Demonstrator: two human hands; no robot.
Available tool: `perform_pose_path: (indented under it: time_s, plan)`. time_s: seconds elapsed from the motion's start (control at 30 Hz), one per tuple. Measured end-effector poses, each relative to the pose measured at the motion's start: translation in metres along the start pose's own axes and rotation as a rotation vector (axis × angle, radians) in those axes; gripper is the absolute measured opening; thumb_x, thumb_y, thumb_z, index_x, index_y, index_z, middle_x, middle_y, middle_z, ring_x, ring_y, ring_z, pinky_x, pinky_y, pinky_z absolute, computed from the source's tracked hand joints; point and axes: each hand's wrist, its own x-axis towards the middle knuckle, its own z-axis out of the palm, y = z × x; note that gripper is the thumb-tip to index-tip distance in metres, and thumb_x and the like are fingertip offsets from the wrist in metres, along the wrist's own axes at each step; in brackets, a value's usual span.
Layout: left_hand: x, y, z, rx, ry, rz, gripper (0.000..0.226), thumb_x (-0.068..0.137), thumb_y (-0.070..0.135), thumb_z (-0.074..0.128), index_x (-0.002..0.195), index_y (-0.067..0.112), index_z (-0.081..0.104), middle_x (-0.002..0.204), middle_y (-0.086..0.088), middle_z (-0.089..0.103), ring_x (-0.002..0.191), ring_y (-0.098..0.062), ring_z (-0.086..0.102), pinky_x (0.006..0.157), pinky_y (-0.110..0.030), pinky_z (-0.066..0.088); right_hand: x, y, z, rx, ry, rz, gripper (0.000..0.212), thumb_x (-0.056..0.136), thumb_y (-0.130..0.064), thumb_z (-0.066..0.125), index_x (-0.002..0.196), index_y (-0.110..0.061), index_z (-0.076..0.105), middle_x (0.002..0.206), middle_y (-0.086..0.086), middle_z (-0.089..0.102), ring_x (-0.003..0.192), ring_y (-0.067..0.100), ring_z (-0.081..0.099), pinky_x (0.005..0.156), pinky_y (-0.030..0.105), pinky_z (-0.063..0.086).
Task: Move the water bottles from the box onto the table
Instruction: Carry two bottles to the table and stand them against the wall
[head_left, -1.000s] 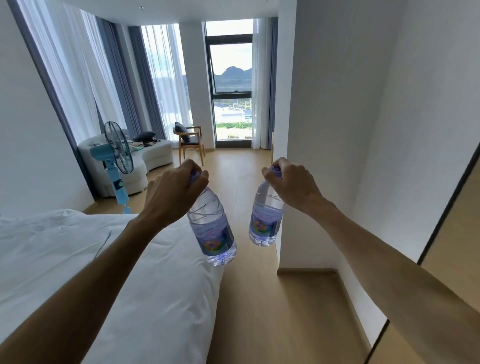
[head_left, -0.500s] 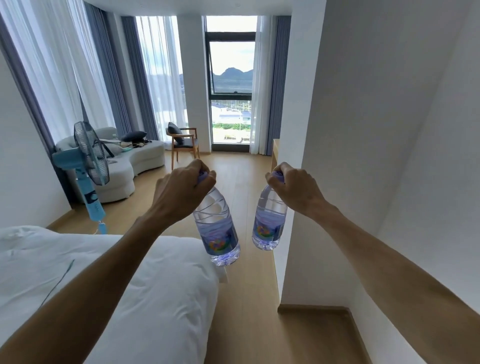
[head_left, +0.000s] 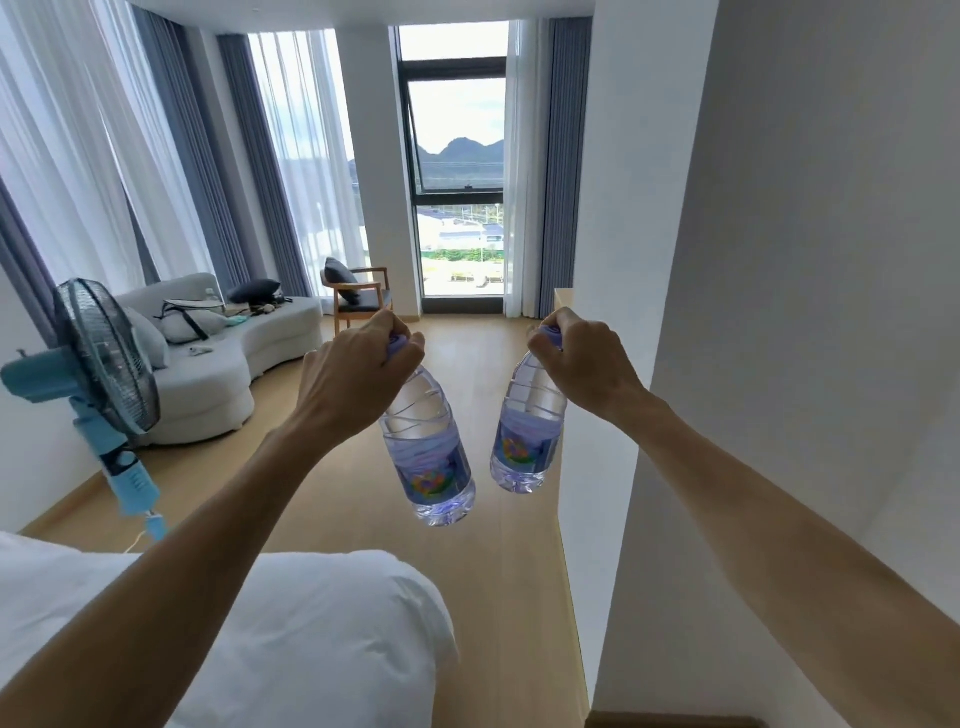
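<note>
Your left hand (head_left: 353, 379) grips the left bottle (head_left: 428, 457) by its cap, your right hand (head_left: 587, 364) the right bottle (head_left: 530, 436) likewise — both hang in the air over the wooden floor (head_left: 509, 597), near each other, perhaps not quite touching. A bed (head_left: 322, 639) lies below left; a fan (head_left: 104, 374) stands beyond.

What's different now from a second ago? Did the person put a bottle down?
No bottle was put down. The person walked forward along the bed toward the window: the fan, sofa and chair all look nearer, and less of the bed shows. The same as before: the left hand grips the left bottle by its cap, and the right hand grips the right bottle likewise, both hanging above the floor.
</note>
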Motion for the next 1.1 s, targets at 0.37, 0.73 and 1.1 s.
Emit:
perform_pose_path:
  time_s: [0.37, 0.73, 1.1]
  plan:
    - [0.142, -0.077, 0.105, 0.073, 0.045, -0.117, 0.028, 0.094, 0.045, 0.039, 0.087, 0.021, 0.05, 0.07, 0.005, 0.055, 0.057, -0.006, 0.049, 0.048, -0.023, 0.033, 0.179, 0.102, 0.098, 0.041, -0.024, -0.051, 0.024, 0.097, -0.033, 0.049, 0.093, -0.01, 0.057, 0.077, 0.006, 0.063, 0.066, 0.022, 0.06, 0.067, 0.037, 0.055]
    - [0.259, -0.182, 0.21, 0.103, 0.077, -0.153, 0.031, 0.093, 0.046, 0.036, 0.085, 0.02, 0.051, 0.068, 0.004, 0.056, 0.057, -0.011, 0.049, 0.049, -0.023, 0.029, 0.324, 0.18, 0.212, 0.059, -0.041, -0.018, 0.028, 0.097, -0.032, 0.047, 0.099, -0.007, 0.059, 0.082, 0.01, 0.067, 0.067, 0.022, 0.061, 0.066, 0.038, 0.055]
    - [0.431, -0.304, 0.328, 0.016, 0.04, -0.063, 0.022, 0.096, 0.039, 0.046, 0.085, 0.021, 0.053, 0.06, 0.011, 0.051, 0.054, -0.006, 0.048, 0.055, -0.026, 0.033, 0.503, 0.246, 0.313, 0.0, -0.011, -0.074, 0.022, 0.099, -0.037, 0.046, 0.092, -0.016, 0.05, 0.075, 0.001, 0.059, 0.061, 0.016, 0.056, 0.059, 0.035, 0.052]
